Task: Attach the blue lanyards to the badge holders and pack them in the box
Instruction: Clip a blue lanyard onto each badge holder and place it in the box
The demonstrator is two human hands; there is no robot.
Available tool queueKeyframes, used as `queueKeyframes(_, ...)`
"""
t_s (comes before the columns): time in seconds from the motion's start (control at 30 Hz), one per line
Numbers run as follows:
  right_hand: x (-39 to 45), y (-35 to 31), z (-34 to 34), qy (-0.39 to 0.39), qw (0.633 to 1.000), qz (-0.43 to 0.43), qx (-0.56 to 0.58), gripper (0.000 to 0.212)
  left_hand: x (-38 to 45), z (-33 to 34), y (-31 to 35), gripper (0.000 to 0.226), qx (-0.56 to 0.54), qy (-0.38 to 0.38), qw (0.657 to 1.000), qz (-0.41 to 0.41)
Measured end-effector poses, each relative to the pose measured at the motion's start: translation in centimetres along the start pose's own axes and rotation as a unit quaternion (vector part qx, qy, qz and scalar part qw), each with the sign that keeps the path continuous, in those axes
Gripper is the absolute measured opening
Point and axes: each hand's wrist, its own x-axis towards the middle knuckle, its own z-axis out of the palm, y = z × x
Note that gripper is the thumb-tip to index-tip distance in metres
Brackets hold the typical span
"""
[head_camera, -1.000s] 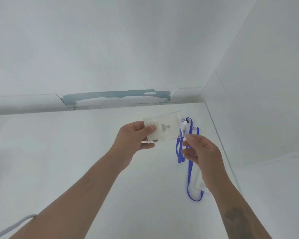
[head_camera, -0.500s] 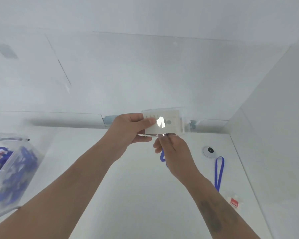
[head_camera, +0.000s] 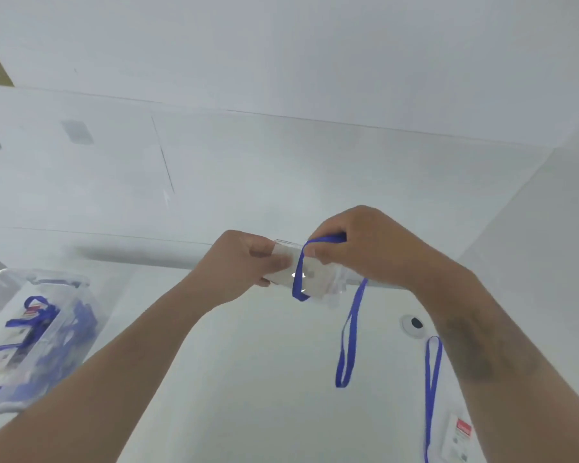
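A white table [head_camera: 248, 379] fills the lower part of the room, running back to pale walls on the far and right sides. At its left edge sits a clear plastic box [head_camera: 30, 329], with blue straps and cards heaped inside and showing through its wall. Both bare forearms reach in from below and meet above the middle of the table. The left hand [head_camera: 244, 265] grips the left end of a clear badge holder [head_camera: 311, 279], thumb on top and fingers curled beneath. The right hand [head_camera: 365, 248] is just beside it at the holder's upper right, its fingers curled and pinching a blue lanyard [head_camera: 346, 345]. The strap crosses the front of the holder in a short loop, and its long loop hangs free below the right wrist, ending above the tabletop. The right hand covers the holder's top right corner, so the point where strap meets holder cannot be seen. Further right, partly hidden behind the right forearm, a second lanyard [head_camera: 432, 379] lies on the table with a red-labelled badge card [head_camera: 458, 436] beside its near end. Just beyond it a small round white disc [head_camera: 413, 325] with a dark centre rests on the tabletop.
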Motion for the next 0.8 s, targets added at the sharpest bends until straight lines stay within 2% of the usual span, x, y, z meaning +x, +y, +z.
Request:
queueKeyframes(0.1, 0.6, 1.1, -1.0, 0.019, 0.991, 0.008, 0.133, 0.011, -1.0, -1.7, 0.5, 0.01, -0.075, -0.067, 0.995, -0.014)
queueKeyframes(0.2, 0.4, 2.5, 1.0, -0.025, 0.957, 0.064, 0.283, 0.011, -1.9, -2.7, 0.8, 0.025, -0.162, -0.123, 0.978, -0.035)
queueKeyframes(0.27, 0.0, 2.6, 3.8, -0.041, 0.924, 0.105, 0.365, 0.015, -2.2, -2.8, 1.1, 0.019, -0.219, -0.107, 0.969, -0.045)
queueKeyframes(0.33, -0.7, 2.0, 6.6, -0.048, 0.907, 0.102, 0.406, 0.017, -2.0, -2.6, 1.3, 0.012, -0.275, -0.039, 0.959, -0.06)
queueKeyframes(0.4, -1.8, 0.7, 8.5, -0.039, 0.93, 0.084, 0.356, 0.025, -1.5, -2.5, 0.7, 0.012, -0.258, 0.052, 0.962, -0.067)
queueKeyframes(0.47, -2.8, -0.6, 9.3, -0.035, 0.976, 0.06, 0.208, 0.03, -1.1, -2.3, 0.1, 0.017, -0.158, 0.126, 0.978, -0.059)
queueKeyframes(0.53, -3.5, -1.6, 8.7, -0.024, 0.999, 0.02, 0.018, 0.034, -1.2, -2.2, -0.4, 0.024, -0.074, 0.145, 0.986, -0.04)
queueKeyframes(0.6, -3.7, -2.6, 7.0, 0.001, 0.996, -0.013, -0.09, 0.033, -1.7, -2.2, -0.6, 0.037, -0.003, 0.137, 0.99, -0.027)
queueKeyframes(0.63, -3.6, -2.9, 6.0, 0.017, 0.994, -0.023, -0.103, 0.029, -1.9, -2.3, -0.7, 0.04, 0.026, 0.131, 0.991, -0.028)
queueKeyframes(0.7, -3.4, -3.1, 3.8, 0.055, 0.994, -0.036, -0.082, 0.017, -2.3, -2.2, -0.5, 0.028, 0.045, 0.106, 0.993, -0.023)
queueKeyframes(0.8, -2.5, -3.1, 1.1, 0.091, 0.994, -0.038, 0.051, 0.007, -3.1, -2.2, 0.2, 0.01, 0.018, 0.057, 0.998, -0.013)
